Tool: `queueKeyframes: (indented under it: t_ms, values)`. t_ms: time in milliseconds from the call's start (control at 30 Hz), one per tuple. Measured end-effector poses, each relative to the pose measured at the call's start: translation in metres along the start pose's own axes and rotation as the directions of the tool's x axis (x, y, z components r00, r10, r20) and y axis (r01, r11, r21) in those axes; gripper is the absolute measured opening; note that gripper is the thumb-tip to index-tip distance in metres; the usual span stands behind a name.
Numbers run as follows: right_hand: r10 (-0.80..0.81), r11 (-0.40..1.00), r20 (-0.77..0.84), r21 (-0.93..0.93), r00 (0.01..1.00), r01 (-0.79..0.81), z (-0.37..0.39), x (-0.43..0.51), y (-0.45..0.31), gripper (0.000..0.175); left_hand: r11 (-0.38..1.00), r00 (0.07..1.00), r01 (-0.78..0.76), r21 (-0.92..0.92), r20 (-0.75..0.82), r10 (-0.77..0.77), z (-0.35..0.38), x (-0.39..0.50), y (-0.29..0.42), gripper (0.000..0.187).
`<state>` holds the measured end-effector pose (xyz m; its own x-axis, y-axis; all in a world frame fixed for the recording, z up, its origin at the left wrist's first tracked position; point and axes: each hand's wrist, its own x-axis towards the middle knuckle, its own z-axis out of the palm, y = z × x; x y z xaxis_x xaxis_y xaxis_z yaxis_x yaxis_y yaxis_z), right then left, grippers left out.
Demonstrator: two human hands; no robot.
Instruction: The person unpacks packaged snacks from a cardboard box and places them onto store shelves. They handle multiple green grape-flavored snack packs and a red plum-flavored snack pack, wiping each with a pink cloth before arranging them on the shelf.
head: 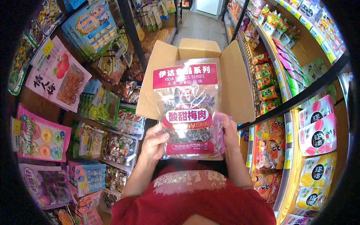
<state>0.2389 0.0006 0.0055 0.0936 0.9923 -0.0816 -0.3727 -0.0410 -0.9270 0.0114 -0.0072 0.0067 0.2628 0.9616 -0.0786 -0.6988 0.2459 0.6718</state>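
A clear plastic packet of dark dried fruit (185,135) is held upright in front of my chest. Red printed panels with writing cross its top, middle and bottom. My left hand (154,142) grips its lower left edge, thumb on the front. On the opposite side my right hand (230,129) holds the right edge, its fingers mostly hidden behind. Purple film shows along that edge; whether it belongs to a second packet I cannot tell. Just beyond the packet is a cardboard box (236,84) with its flaps spread; the packet hides its inside.
Hanging snack packets, such as a pink dried-plum bag (59,74), line the left side. Clear tubs of wrapped snacks (119,149) sit beside them. On the right, wooden shelves (294,132) hold pouches (317,133) behind a black metal post (306,91). A grey floor aisle (201,28) runs ahead.
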Motion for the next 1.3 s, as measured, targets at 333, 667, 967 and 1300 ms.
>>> queueKeyframes:
  t_ms: [333,667,967,1300]
  values:
    - [0.031,0.998,0.104,-0.058,0.994,-0.025,0.008,-0.011,-0.004,0.033,0.999,0.999,-0.049,-0.014,0.011,0.049,-0.001,-0.011,0.007,0.042]
    - [0.017,0.998,0.179,0.059,0.984,-0.028,0.015,-0.017,-0.024,0.031,0.994,0.993,-0.107,-0.029,-0.051,0.106,0.015,-0.019,0.012,0.038]
    - [0.084,0.988,0.183,0.110,0.979,-0.105,0.017,-0.015,-0.028,0.028,0.998,0.984,0.015,-0.053,-0.178,-0.024,0.021,-0.014,0.012,0.028]
    - [0.059,0.984,0.202,0.151,0.978,-0.091,0.015,-0.012,-0.024,0.026,0.995,0.997,0.014,-0.100,-0.081,-0.022,0.014,-0.012,0.007,0.041]
